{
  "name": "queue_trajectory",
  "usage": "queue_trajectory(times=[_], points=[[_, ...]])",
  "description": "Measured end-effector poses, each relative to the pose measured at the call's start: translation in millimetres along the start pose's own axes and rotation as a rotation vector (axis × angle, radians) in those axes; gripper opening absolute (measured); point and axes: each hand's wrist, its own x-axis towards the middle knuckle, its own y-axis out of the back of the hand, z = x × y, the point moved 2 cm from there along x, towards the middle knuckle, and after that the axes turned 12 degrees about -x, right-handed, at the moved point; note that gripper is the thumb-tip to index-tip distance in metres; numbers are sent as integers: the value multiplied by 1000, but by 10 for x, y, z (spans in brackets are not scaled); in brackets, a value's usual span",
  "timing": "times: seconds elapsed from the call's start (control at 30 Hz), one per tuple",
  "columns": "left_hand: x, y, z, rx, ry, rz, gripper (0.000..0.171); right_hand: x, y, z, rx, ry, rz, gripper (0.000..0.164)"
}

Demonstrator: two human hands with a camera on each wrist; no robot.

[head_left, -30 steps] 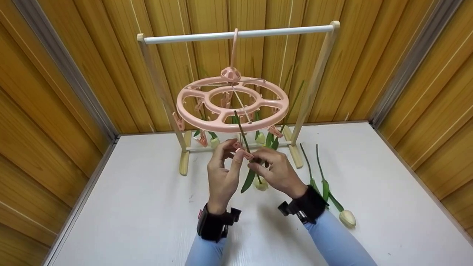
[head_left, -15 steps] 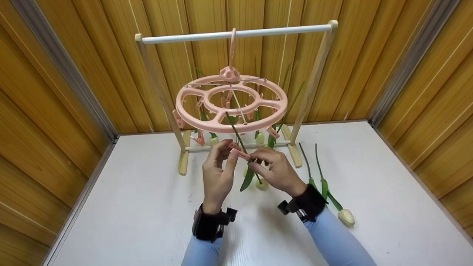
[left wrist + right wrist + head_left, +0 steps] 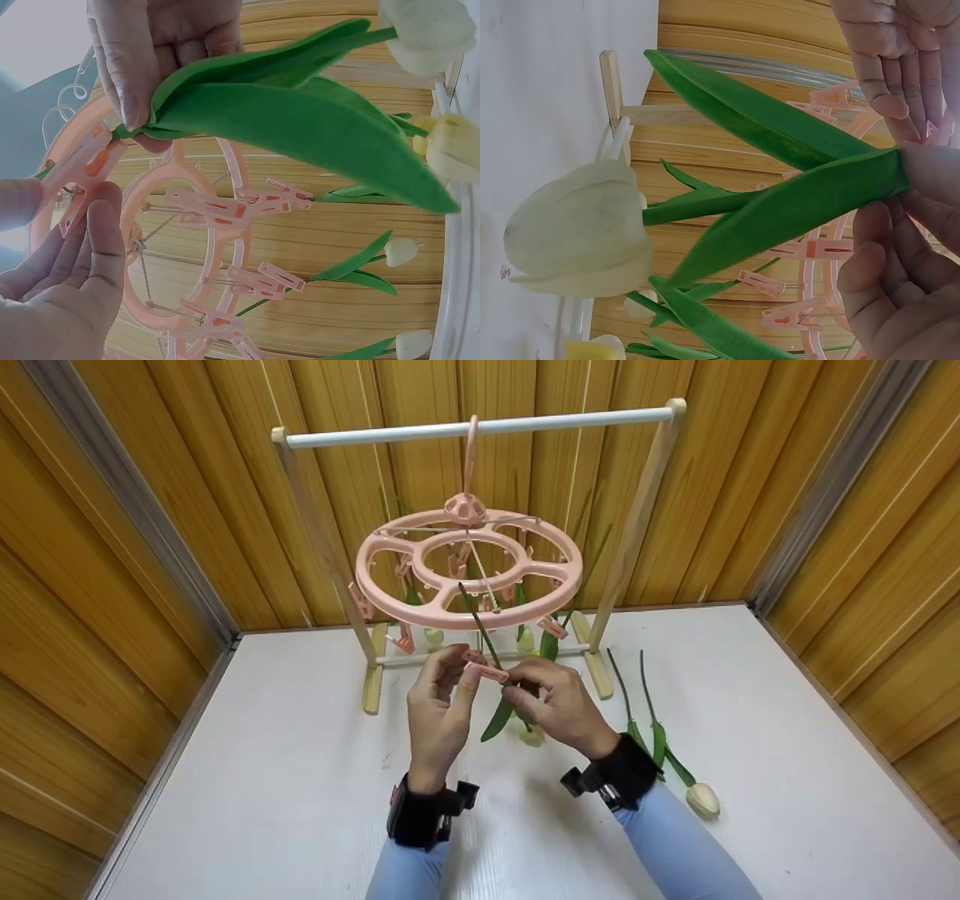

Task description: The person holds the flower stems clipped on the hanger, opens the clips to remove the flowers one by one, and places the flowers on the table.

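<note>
My left hand [image 3: 436, 720] pinches a pink clothespin [image 3: 491, 671] between thumb and fingers, below the front of a round pink drying hanger [image 3: 465, 622]. With its bloom hanging down, a white artificial tulip [image 3: 577, 232] is held at the stem by my right hand [image 3: 566, 703], just above the leaves. In the left wrist view, the stem passes at the tip of the clothespin [image 3: 79, 169], right beside my right fingertips [image 3: 135, 112]. The stem's upper end rises in front of the hanger's ring. Whether the clothespin's tips press on the stem, I cannot tell.
A wooden rack with a white bar [image 3: 570, 420] carries the hanger. Several other clothespins [image 3: 210, 210] dangle from it, some with tulips [image 3: 401, 253] clipped upside down. Loose tulips [image 3: 703, 800] lie on the white table [image 3: 300, 795] at the right, partly under my right forearm.
My left hand has shifted slightly left with the clothespin, and the stem's upper end has moved left too. My right hand has stayed nearly in place.
</note>
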Motion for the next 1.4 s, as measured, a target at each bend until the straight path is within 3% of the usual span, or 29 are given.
queue_trajectory(times=[0.53,1.4], points=[[-2,18,-9,-17,-6,25,26,24,-23,-32,37,23,44,5],[2,28,5,-10,-11,38,23,16,-17,-29,33,4,22,4]])
